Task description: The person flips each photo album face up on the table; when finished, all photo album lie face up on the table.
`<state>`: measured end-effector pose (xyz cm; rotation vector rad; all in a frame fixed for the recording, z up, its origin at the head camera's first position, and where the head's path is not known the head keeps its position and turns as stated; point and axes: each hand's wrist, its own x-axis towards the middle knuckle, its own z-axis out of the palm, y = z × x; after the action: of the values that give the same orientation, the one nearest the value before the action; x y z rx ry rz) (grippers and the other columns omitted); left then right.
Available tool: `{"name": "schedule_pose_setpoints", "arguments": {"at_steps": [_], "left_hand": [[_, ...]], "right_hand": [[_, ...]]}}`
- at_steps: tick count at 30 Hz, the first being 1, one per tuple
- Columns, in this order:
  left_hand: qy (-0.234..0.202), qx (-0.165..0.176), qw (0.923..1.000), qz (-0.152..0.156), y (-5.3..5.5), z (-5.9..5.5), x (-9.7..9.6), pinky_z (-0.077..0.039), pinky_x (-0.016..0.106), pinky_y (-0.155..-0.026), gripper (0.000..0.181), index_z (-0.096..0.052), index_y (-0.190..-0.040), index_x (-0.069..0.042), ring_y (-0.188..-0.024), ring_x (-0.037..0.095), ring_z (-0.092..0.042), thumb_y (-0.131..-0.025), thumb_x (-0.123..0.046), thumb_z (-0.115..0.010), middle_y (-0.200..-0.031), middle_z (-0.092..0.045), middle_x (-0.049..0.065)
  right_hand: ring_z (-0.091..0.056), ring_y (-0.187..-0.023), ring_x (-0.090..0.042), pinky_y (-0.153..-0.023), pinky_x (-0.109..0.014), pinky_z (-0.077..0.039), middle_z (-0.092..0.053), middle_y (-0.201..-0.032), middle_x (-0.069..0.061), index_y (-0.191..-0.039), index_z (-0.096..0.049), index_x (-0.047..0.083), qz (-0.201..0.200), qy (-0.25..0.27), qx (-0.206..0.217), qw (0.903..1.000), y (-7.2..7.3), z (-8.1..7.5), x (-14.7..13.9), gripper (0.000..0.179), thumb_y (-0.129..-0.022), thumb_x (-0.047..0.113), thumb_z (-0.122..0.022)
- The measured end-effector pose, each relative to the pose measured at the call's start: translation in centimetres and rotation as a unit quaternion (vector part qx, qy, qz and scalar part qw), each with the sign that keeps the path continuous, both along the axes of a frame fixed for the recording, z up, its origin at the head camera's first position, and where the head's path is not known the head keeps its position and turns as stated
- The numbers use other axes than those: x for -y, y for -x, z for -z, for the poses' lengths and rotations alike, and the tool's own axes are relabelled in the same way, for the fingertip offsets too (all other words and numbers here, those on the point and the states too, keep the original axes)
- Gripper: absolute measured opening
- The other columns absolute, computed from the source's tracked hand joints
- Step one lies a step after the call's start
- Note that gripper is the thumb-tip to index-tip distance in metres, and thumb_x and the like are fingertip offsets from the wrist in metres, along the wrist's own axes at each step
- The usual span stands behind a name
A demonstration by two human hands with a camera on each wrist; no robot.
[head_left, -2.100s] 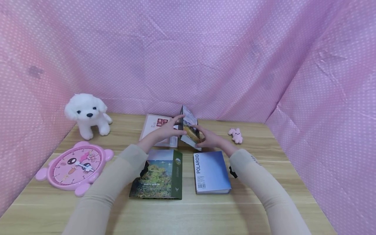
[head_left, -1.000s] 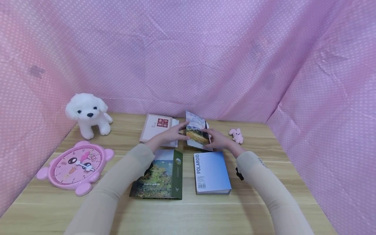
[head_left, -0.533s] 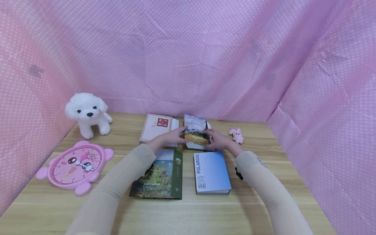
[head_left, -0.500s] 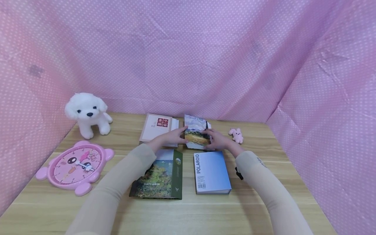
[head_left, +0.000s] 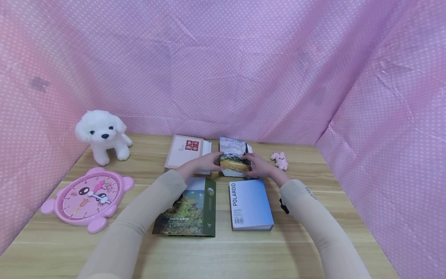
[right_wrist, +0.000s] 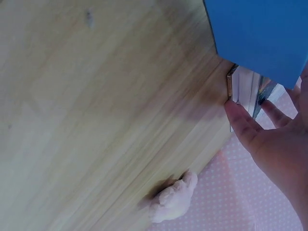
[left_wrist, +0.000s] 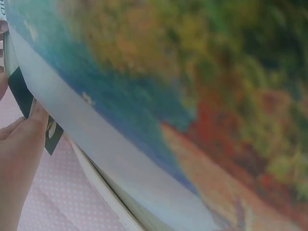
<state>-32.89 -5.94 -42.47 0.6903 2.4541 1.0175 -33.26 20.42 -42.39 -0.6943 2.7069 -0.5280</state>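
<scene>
A small photo album (head_left: 231, 157) with a painted landscape cover lies at the back middle of the table, its cover facing up. My left hand (head_left: 209, 162) grips its left side, thumb toward the front corner. On the opposite side, my right hand (head_left: 259, 166) holds the page edge. The right wrist view shows the white page block (right_wrist: 245, 86) between the right thumb and fingers. In the left wrist view a photo album (left_wrist: 159, 96) with a painted cover fills most of the frame, and the left hand (left_wrist: 21, 161) reaches past it to a dark green edge.
A white album with red characters (head_left: 181, 153) lies at the left, a green photo album (head_left: 188, 209) and a blue Polaroid album (head_left: 254, 205) in front. Around them are a white plush dog (head_left: 104, 135), a pink clock (head_left: 88, 197) and a small pink rabbit (head_left: 280, 161).
The landscape album was tilted up in both hands, swung to face up and came down onto the table. Over the last half second both hands have barely moved.
</scene>
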Motion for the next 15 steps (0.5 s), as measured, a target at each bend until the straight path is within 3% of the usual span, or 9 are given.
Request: {"name": "schedule_pose_setpoints", "arguments": {"at_steps": [9,15], "left_hand": [[0.013,-0.01,0.9999,0.005,-0.4,0.1,1.2,-0.025,0.047,-0.114,0.076,-0.02,-0.151,-0.009,-0.139,0.033,-0.028,-0.092,-0.032,-0.062,-0.152,-0.028,0.016],[-0.012,0.004,0.9999,-0.007,-0.9,-0.6,1.7,-0.036,0.045,-0.109,0.078,-0.017,-0.152,-0.011,-0.13,0.03,-0.043,-0.091,-0.027,-0.064,-0.152,-0.03,0.012]], "right_hand": [[-0.03,-0.136,-0.039,-0.108,-0.054,-0.032,-0.026,-0.152,-0.019,-0.139,-0.045,0.017,0.0,-0.012,0.004,0.9999,-0.6,-0.7,0.6,0.063,-0.083,0.033,-0.071],[-0.033,-0.135,-0.038,-0.109,-0.053,-0.031,-0.036,-0.146,-0.019,-0.138,-0.046,0.01,-0.008,0.022,-0.01,0.9997,-1.2,-1.7,0.5,0.062,-0.084,0.024,-0.071]]}}
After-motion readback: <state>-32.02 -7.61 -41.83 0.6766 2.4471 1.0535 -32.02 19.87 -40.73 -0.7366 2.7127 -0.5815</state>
